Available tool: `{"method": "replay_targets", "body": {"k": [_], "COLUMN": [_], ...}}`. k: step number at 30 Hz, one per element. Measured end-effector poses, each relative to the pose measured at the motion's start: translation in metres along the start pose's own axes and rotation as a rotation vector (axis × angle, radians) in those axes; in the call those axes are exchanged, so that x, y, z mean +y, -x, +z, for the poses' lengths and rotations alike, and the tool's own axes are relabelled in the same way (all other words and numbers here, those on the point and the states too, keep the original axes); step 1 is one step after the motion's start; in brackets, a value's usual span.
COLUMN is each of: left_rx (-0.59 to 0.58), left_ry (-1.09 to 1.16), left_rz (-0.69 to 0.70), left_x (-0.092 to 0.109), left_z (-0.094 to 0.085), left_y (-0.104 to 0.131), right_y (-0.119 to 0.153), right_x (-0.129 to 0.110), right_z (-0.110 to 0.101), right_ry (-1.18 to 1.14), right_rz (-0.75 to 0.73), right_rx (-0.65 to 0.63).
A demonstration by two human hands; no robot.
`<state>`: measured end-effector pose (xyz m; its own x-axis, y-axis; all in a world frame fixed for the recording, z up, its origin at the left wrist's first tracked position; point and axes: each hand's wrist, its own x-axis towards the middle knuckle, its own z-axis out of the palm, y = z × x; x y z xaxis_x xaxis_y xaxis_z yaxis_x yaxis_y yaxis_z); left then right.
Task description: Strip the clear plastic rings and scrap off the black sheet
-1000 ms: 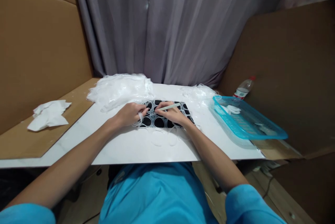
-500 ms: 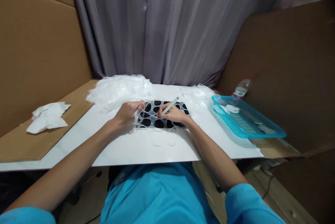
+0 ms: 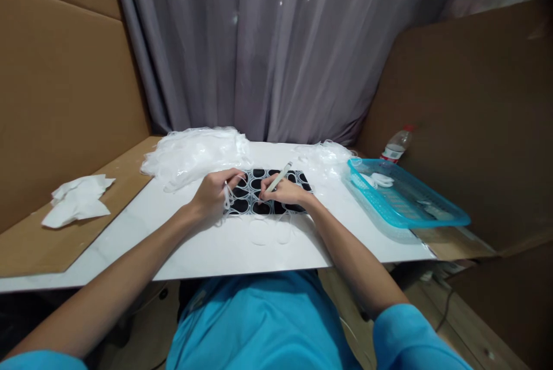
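Note:
A black sheet with pale ring shapes (image 3: 242, 204) lies flat on the white table between my hands. My left hand (image 3: 215, 191) is at its left edge, fingers closed on a bunch of thin white cord loops (image 3: 227, 203) that trail onto the tabletop. My right hand (image 3: 283, 191) rests over the sheet, gripping a slim white pen-like tool (image 3: 280, 176). The tool leans up and to the right; its lower tip is too small to make out. Loose thin white loops (image 3: 258, 243) lie on the table just in front of the sheet.
A large heap of clear plastic and white material (image 3: 196, 154) sits back left, a smaller pile (image 3: 326, 157) back right. A blue basket (image 3: 410, 225) and a bottle (image 3: 395, 145) stand right. Crumpled tissue (image 3: 80, 200) lies left. Cardboard walls (image 3: 64, 82) flank the table.
My left thumb and forefinger have opened out a little over the sheet's left edge. The right hand has shifted slightly with the pen-like tool. The camera view has moved a little.

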<state>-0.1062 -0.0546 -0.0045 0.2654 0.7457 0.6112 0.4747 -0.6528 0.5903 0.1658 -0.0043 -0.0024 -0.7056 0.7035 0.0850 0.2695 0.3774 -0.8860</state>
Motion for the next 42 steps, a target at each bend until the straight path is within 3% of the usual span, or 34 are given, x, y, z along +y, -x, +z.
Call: {"method": "replay_targets", "body": {"k": [7, 13, 16, 19, 21, 23, 25, 27, 37, 42], "left_rx": [0.145, 0.054, 0.079, 0.112, 0.022, -0.191, -0.43, -0.559, -0.554, -0.582], "left_ry": [-0.122, -0.013, 0.085, 0.325, 0.496, 0.582, 0.547, 0.441, -0.079, -0.106], "left_rz": [0.137, 0.026, -0.055, -0.167, -0.266, -0.364, -0.42, -0.431, -0.494, -0.561], "left_x": [-0.004, -0.008, -0.009, -0.01, -0.012, -0.015, -0.018, -0.022, -0.056, -0.068], "left_z": [-0.013, -0.011, -0.009, -0.011, -0.016, -0.024, -0.031, -0.037, -0.067, -0.078], "left_y": [-0.002, 0.002, 0.0, -0.01, -0.017, -0.022, -0.022, -0.02, -0.014, -0.006], "right_y": [0.0, 0.0, -0.001, -0.002, -0.001, -0.001, 0.0, 0.0, 0.002, 0.004], "right_x": [0.0, 0.004, 0.005, 0.004, 0.004, 0.005, 0.004, 0.004, -0.001, -0.003], "right_z": [0.001, 0.0, 0.0, 0.0, -0.001, -0.001, -0.002, -0.002, -0.003, -0.003], "right_ry": [-0.013, 0.019, 0.037, 0.047, 0.049, 0.048, 0.049, 0.052, 0.076, 0.079], "right_rz": [0.017, -0.042, -0.04, -0.026, -0.029, -0.04, -0.035, -0.02, -0.02, -0.016], "right_rx": [0.001, -0.025, -0.017, -0.012, -0.014, -0.017, -0.015, -0.011, -0.011, -0.008]}}
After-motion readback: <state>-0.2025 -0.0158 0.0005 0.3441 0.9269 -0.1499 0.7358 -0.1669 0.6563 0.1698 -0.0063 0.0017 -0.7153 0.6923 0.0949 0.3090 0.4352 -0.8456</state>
